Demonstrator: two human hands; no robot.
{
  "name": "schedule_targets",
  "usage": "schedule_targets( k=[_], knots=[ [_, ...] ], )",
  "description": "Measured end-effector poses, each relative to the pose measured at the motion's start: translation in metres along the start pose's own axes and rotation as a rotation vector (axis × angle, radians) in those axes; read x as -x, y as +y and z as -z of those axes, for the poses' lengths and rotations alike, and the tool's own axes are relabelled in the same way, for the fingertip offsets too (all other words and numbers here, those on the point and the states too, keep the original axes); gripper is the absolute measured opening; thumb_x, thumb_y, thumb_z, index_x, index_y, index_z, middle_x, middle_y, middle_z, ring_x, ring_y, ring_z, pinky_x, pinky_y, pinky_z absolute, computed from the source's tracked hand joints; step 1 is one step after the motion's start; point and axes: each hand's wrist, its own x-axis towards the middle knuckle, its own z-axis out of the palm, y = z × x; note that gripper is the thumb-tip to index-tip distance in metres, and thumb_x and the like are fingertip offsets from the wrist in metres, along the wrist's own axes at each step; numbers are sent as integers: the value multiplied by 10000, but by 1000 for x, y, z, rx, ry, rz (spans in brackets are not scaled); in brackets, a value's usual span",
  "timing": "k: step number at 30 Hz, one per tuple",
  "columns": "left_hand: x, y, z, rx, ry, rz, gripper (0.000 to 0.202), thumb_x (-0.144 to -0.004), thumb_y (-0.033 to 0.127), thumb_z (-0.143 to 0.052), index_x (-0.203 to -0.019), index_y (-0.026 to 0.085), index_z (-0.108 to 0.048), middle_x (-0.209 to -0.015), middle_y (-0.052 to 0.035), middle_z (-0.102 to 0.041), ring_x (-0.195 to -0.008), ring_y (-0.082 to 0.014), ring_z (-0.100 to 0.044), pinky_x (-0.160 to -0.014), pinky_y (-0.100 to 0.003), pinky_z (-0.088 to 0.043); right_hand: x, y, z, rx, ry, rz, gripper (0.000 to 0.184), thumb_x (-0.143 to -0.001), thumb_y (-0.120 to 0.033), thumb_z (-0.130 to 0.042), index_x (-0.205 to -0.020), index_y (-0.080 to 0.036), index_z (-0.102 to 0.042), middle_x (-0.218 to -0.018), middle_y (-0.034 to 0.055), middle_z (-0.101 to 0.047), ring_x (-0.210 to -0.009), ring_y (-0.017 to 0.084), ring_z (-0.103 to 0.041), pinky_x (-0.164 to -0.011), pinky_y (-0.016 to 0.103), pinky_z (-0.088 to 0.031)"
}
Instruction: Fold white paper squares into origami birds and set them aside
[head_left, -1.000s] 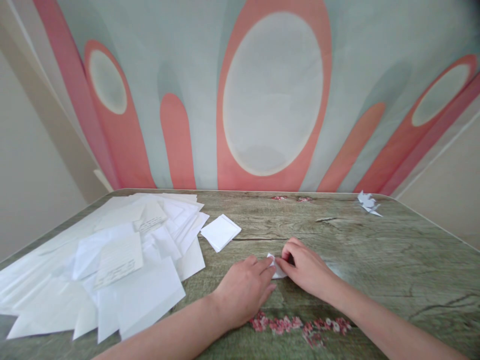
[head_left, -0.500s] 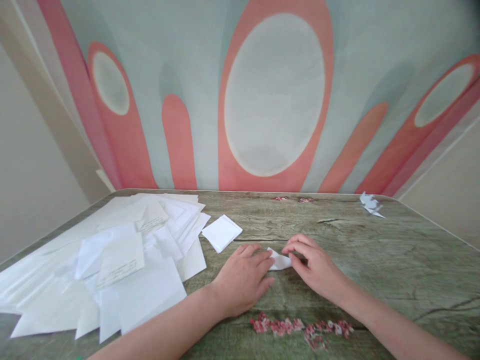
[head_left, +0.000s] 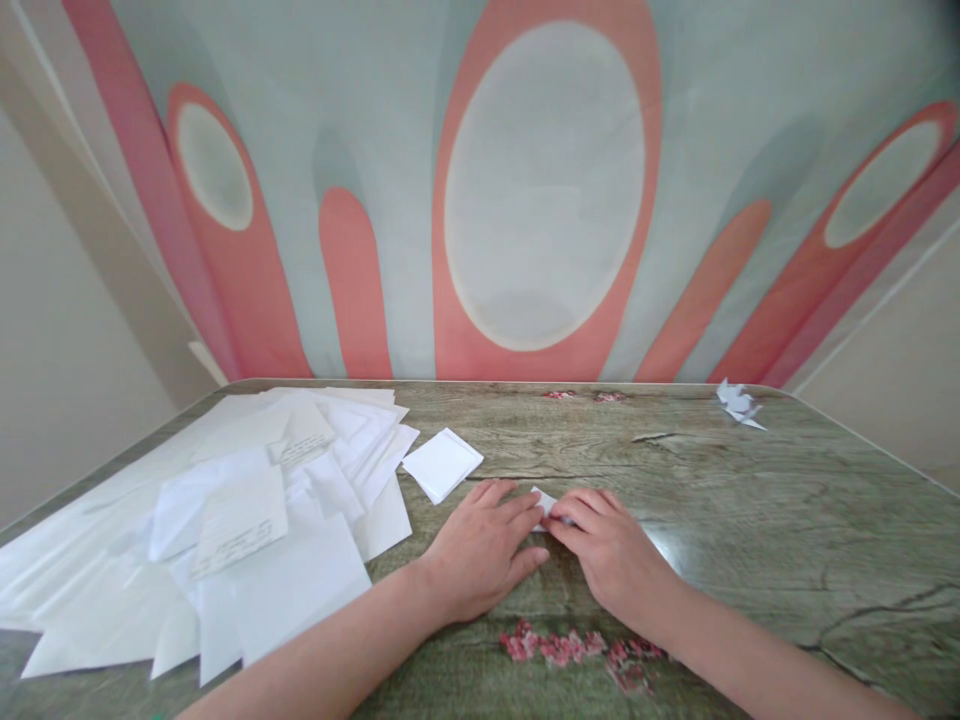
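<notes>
A small folded piece of white paper (head_left: 542,501) lies on the table between my hands, mostly covered by fingers. My left hand (head_left: 484,550) rests flat with its fingers spread, the fingertips against the paper's left side. The fingers of my right hand (head_left: 611,550) are bent together over the paper's right part and seem to pinch its edge. Behind my left hand, a square of white paper (head_left: 442,464) lies by itself.
At left spreads a large pile of white paper sheets (head_left: 300,580), some with printed lines. A small folded white paper shape (head_left: 738,403) sits at the far right. The wood-patterned table (head_left: 750,520) has printed pink flowers (head_left: 559,643) and ends at a painted wall (head_left: 409,250).
My right hand has moved left and closed over the right part of the folded paper, hiding more of it. My left hand has stayed nearly in place.
</notes>
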Motion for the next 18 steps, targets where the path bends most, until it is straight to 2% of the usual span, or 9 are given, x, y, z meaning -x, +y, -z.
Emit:
schedule_targets(
  k=[8,14,18],
  knots=[
    [-1,1,-3,-36,-3,-3,410,-889,456,-356,-1194,213,-485,-1269,-29,-512,-1197,-224,-384,-1033,-412,-228,2,-1,0,135,-56,52,209,-813,-128,-556,-1008,-166,-621,-993,64,-608,-993,203,-471,-842,326,-355],
    [0,1,-4,-70,-2,-23,430,-891,467,-342,-1201,204,-482,-1289,-31,-497,-1216,-227,-368,-1039,-399,-212,7,-1,5,306,-38,26,203,-803,-111,-550,-977,-156,-644,-1008,81,-618,-1073,231,-452,-852,356,-348],
    [0,-1,-6,-88,2,-39,429,-889,461,-357,-1205,200,-483,-1286,-30,-503,-1221,-217,-369,-1040,-389,-212,15,6,7,403,-80,-36,206,-780,-85,-554,-952,-139,-652,-986,90,-625,-1080,245,-459,-829,368,-363]
  ],
)
